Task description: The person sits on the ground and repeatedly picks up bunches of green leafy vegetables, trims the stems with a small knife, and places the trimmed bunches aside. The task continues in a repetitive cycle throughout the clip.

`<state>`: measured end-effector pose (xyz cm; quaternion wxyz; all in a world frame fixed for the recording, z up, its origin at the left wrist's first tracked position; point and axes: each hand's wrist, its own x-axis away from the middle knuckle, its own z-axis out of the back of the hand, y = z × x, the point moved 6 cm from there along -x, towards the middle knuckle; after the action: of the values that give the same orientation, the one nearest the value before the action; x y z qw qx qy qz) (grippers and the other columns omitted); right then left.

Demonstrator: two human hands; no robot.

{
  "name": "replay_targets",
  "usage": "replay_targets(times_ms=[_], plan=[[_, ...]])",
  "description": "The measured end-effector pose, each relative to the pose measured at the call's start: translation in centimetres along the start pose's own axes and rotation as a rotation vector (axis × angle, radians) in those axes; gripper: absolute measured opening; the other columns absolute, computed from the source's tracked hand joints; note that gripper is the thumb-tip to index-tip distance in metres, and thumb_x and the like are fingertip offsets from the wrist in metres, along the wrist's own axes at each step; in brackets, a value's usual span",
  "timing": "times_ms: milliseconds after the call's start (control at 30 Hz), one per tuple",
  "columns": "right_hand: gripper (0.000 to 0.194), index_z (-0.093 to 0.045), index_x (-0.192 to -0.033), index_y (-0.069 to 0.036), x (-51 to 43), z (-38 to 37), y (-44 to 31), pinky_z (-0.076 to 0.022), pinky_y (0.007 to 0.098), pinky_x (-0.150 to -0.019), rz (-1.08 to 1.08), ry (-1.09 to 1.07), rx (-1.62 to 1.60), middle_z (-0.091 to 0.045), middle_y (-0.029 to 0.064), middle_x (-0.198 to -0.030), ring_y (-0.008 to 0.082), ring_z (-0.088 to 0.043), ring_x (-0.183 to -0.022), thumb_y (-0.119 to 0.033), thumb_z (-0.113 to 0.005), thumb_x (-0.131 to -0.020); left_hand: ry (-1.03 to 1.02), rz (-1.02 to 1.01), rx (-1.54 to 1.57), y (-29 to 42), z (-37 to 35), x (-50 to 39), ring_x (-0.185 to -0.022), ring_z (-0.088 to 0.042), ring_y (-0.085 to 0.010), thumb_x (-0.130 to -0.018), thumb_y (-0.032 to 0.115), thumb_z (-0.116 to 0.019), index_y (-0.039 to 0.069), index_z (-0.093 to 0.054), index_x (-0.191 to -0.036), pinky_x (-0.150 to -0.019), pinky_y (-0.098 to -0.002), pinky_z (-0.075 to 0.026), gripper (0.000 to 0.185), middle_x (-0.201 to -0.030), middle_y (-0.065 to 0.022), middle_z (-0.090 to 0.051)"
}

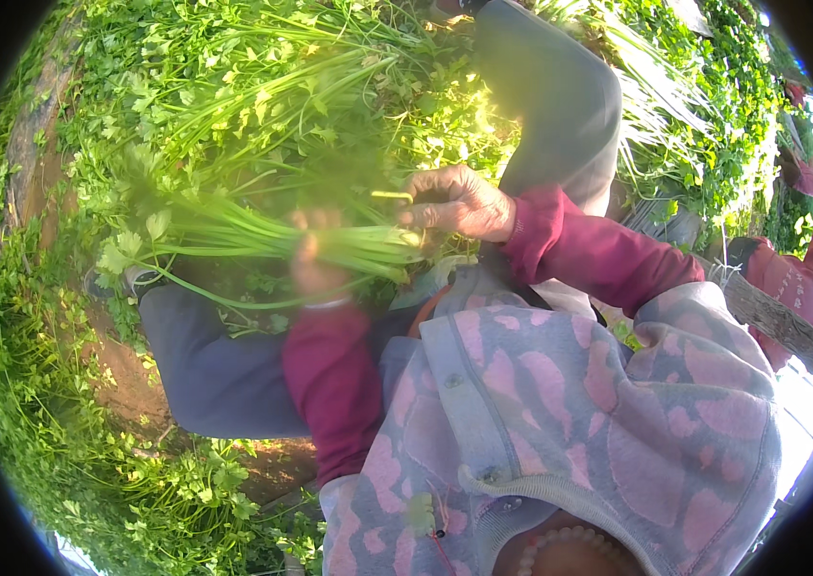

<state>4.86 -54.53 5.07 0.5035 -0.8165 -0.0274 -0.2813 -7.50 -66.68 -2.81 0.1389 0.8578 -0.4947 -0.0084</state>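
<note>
My left hand (318, 259), blurred by motion, is wrapped around a bunch of leafy green stalks that look like celery (248, 234). The leaves point to the left and the cut-looking pale ends (399, 252) lie to the right. Just beyond those ends is my right hand (460, 205), pinching a short yellow-green stem piece (392, 194) between thumb and fingers. Both hands are over my lap, between my bent knees. The ground under the bunch is partly hidden by it and by a hazy green blur.
Loose celery stalks (291, 93) cover the ground ahead. Another pile with pale stalks (655, 79) lies beyond my right knee (593, 108). Bare soil (125, 378) shows near my left knee (197, 389). A wooden pole (784, 324) and a red fabric item (784, 277) are at the right.
</note>
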Motion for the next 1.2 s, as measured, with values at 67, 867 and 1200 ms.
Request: replay_targets(times_ms=[67,867,1200], plan=[[0.015,-0.06,-0.095,-0.006,0.1,1.7,-2.1,-0.0451,0.0238,-0.067,0.152,0.051,0.024,-0.059,0.0007,-0.082,0.0105,-0.055,-0.074,-0.019,-0.061,-0.088,0.003,-0.088,0.009,0.6,-1.0,-0.4,-0.082,-0.045,-0.0184,-0.073,0.007,-0.062,0.014,-0.044,-0.097,-0.078,-0.0365,-0.05,0.031,-0.087,-0.0028,-0.043],[0.029,-0.066,-0.088,-0.002,-2.1,5.4,0.1,-0.0475,0.0301,-0.066,0.021,0.184,-0.215,-0.064,0.005,-0.076,0.0129,-0.058,-0.069,-0.03,-0.065,-0.084,-0.015,-0.099,-0.088,0.3,-1.4,-0.8,-0.086,-0.045,-0.0171,-0.078,0.01,-0.061,0.014,-0.043,-0.098,-0.074,-0.0337,-0.05,0.027,-0.094,-0.0034,-0.045],[0.032,-0.06,-0.102,-0.004,-0.9,4.5,-3.9,-0.0491,0.0347,-0.069,0.43,-0.142,0.87,-0.062,0.0108,-0.088,0.0247,-0.062,-0.077,-0.029,-0.063,-0.082,0.35,0.092,-0.078,-1.9,0.3,-1.2,-0.088,-0.052,-0.0183,-0.088,0.017,-0.051,0.009,-0.051,-0.111,-0.078,-0.0344,-0.045,0.024,-0.097,-0.0045,-0.054]])
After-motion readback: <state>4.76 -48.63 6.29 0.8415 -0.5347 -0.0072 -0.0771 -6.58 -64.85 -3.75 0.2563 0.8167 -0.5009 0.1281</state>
